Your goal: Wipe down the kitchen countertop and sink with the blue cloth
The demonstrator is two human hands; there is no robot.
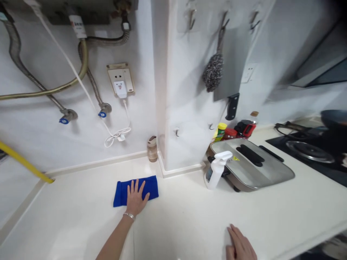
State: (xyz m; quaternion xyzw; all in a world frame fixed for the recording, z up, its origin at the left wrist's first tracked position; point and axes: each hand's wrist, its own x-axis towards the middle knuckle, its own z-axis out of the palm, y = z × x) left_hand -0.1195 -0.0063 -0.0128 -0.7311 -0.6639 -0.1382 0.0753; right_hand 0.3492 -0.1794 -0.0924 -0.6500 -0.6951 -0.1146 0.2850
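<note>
The white table [189,216] filled the lower view, running back to a tiled wall and a projecting pillar; to the right on it sat a grey lidded electric pan [252,164], with a white spray bottle [215,169] just beside its near-left corner; left of the pillar lay the blue cloth [121,191], folded flat, its long axis running left to right, parallel to the wall; the left hand [135,200] pressed down on the cloth's right half, fingers spread apart and pointing toward the wall, palm flat rather than clamped; the cloth lay directly under that hand and stretched out to its left; the right hand [240,245] rested open on the table's near edge, well apart from the cloth, holding nothing.
</note>
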